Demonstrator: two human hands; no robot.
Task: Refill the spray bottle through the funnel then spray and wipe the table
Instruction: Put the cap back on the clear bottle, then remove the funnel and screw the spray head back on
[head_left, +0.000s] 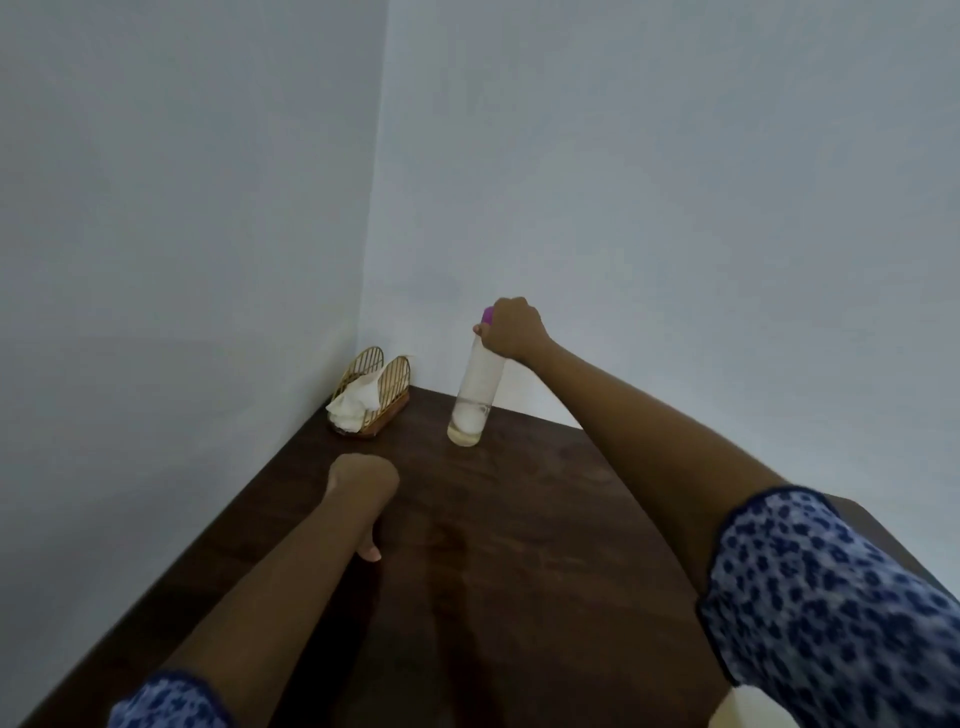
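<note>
Spray bottle: upright on worktop, right of napkin holder
Right hand: fingers curled round bottle's top
Left hand: fingers hidden, cannot tell

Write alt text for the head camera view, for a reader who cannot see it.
A person's right hand grips the purple top of a tall clear spray bottle standing on a dark wooden table in a room corner. The left hand rests on the table, fingers curled under. A gold wire holder with white napkins sits in the corner.
</note>
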